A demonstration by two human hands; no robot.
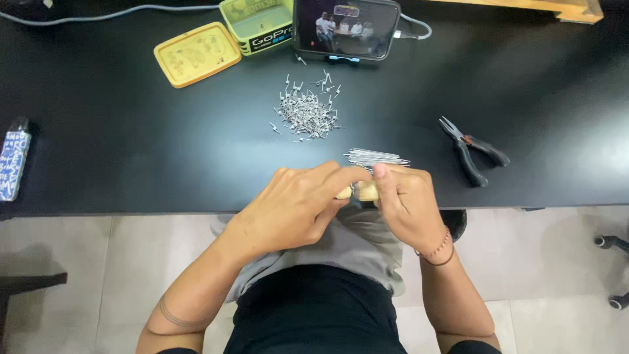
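My left hand (298, 206) and my right hand (406, 200) meet at the near edge of a black table (131, 131). Together they grip a small pale wooden tool (362, 191), with a bit of metal showing between the fingers. Just beyond my fingers lies a bundle of thin straight wires (375, 157). Farther out sits a heap of small bent wire pieces (306, 113). Most of the wooden tool is hidden by my fingers.
Black-handled pliers (473, 153) lie to the right. At the back stand a yellow-green open box (257, 25), its yellow lid (196, 54) and a phone (345, 27) showing video with a cable. A small patterned bottle (13, 160) lies far left.
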